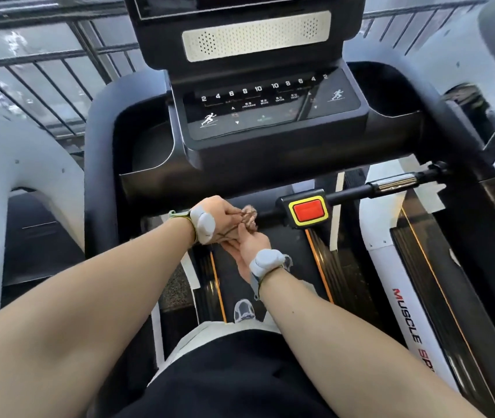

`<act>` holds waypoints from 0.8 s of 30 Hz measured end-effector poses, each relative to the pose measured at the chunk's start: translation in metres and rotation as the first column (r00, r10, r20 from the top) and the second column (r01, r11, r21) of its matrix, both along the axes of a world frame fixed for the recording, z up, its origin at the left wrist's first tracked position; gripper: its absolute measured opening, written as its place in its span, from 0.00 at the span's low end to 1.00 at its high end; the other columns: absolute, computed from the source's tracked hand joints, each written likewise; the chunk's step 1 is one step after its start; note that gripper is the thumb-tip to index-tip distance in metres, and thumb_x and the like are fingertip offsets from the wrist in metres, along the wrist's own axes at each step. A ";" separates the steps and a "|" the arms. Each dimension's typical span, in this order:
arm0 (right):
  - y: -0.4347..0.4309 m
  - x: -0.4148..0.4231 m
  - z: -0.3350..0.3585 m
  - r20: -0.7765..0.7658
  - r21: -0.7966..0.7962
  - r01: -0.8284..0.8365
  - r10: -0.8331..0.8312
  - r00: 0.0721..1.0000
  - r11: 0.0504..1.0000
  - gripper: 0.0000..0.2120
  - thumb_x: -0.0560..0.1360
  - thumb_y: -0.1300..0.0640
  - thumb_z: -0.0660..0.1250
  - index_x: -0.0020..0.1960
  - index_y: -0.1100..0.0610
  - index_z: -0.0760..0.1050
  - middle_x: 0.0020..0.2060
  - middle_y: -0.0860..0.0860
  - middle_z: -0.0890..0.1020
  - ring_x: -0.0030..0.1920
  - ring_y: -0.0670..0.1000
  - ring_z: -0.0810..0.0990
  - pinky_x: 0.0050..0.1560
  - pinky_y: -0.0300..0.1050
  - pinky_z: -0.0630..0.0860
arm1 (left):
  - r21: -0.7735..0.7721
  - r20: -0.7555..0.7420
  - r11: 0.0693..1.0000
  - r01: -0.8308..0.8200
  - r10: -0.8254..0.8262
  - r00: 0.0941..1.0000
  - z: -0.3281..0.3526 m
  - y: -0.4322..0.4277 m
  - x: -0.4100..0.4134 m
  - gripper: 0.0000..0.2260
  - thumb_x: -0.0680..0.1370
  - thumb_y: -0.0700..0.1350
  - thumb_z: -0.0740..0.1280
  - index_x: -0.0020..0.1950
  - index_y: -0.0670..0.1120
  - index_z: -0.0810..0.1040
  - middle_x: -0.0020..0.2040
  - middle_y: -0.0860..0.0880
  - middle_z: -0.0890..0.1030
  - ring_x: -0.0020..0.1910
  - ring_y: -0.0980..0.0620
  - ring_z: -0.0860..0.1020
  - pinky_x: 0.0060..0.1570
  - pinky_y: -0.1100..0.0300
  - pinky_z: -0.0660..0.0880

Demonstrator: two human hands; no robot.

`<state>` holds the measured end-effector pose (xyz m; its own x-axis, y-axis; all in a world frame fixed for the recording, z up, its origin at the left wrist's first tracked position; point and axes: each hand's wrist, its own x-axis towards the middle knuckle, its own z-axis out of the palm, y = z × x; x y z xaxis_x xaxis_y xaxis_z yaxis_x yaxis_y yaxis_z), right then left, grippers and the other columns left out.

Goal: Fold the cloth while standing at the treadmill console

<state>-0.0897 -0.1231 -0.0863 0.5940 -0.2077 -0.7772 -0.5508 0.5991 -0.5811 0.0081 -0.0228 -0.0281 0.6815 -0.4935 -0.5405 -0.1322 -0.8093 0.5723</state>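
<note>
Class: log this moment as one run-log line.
left hand: grips cloth | right hand: touches cloth | place: treadmill handlebar, beside red stop button

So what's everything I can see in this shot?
cloth: one, brownish, crumpled, at the black crossbar, in both hands
stop button: one, red in yellow frame, on the crossbar right of the hands
control panel: one, black with white numbers, upper centre
speaker strip: one, pale, above the panel
belt: one, black, orange edge lines, below the hands
railing: one, dark bars, upper left
shoe: one, grey, on the belt
left hand: grips the cloth
right hand: pinches the cloth from below
</note>
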 end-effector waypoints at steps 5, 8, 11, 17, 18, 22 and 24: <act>-0.016 0.002 0.000 -0.041 -0.019 0.044 -0.045 0.998 0.999 0.21 0.81 0.43 0.66 0.55 0.63 0.81 0.50 0.61 0.87 0.51 0.60 0.87 0.49 0.52 0.86 | -0.013 0.041 1.000 0.014 -0.014 0.999 0.000 -0.017 0.001 0.11 0.80 0.57 0.65 0.54 0.58 0.86 0.44 0.60 0.86 0.46 0.56 0.84 0.54 0.54 0.81; -0.029 0.005 0.002 -0.068 -0.011 0.103 -0.104 0.992 0.995 0.22 0.82 0.45 0.65 0.59 0.65 0.79 0.55 0.62 0.85 0.56 0.64 0.85 0.54 0.56 0.84 | 0.008 0.095 1.000 0.025 -0.026 0.995 0.001 -0.036 0.000 0.11 0.80 0.59 0.64 0.52 0.59 0.86 0.44 0.58 0.85 0.45 0.53 0.83 0.52 0.52 0.81; -0.047 0.006 0.002 -0.067 -0.079 0.182 -0.187 0.980 0.980 0.19 0.83 0.52 0.65 0.64 0.68 0.76 0.57 0.60 0.83 0.59 0.66 0.83 0.53 0.55 0.84 | -0.014 0.126 0.999 0.053 -0.050 0.991 -0.002 -0.057 -0.001 0.11 0.81 0.58 0.64 0.55 0.59 0.86 0.46 0.56 0.86 0.46 0.52 0.83 0.52 0.52 0.81; -0.044 0.010 -0.003 -0.087 -0.022 0.264 -0.265 0.960 0.964 0.14 0.83 0.54 0.64 0.58 0.64 0.78 0.53 0.64 0.85 0.56 0.66 0.84 0.51 0.63 0.84 | -0.021 0.126 0.994 0.103 -0.100 0.987 -0.002 -0.064 0.000 0.10 0.80 0.54 0.67 0.56 0.58 0.86 0.46 0.55 0.86 0.46 0.51 0.83 0.50 0.56 0.80; -0.044 0.010 -0.001 -0.078 0.018 0.247 -0.245 0.967 0.969 0.13 0.84 0.54 0.62 0.59 0.64 0.76 0.51 0.64 0.84 0.57 0.65 0.83 0.57 0.65 0.82 | 0.001 0.127 0.992 0.127 -0.126 0.984 0.000 -0.065 0.004 0.09 0.80 0.53 0.68 0.57 0.58 0.86 0.48 0.54 0.86 0.47 0.51 0.83 0.51 0.57 0.80; -0.038 0.007 0.005 -0.008 0.070 0.121 -0.121 0.993 0.990 0.15 0.86 0.53 0.59 0.61 0.65 0.75 0.54 0.64 0.84 0.53 0.61 0.84 0.58 0.60 0.78 | 0.101 0.156 0.976 0.192 -0.206 0.966 0.007 -0.059 0.014 0.09 0.80 0.50 0.68 0.57 0.57 0.86 0.50 0.55 0.86 0.48 0.51 0.83 0.48 0.58 0.80; -0.037 0.005 0.008 0.000 0.092 0.064 -0.065 0.998 0.994 0.15 0.86 0.55 0.57 0.63 0.65 0.75 0.63 0.66 0.81 0.59 0.63 0.82 0.62 0.60 0.77 | 0.138 0.184 0.970 0.200 -0.224 0.957 0.009 -0.058 0.014 0.10 0.80 0.47 0.69 0.57 0.56 0.87 0.50 0.55 0.86 0.48 0.51 0.84 0.50 0.57 0.82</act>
<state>-0.0852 -0.1597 -0.0782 0.5842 -0.1733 -0.7929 -0.5074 0.6845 -0.5235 0.0220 -0.0805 -0.0195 0.6666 -0.5796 -0.4687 -0.4082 -0.8100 0.4211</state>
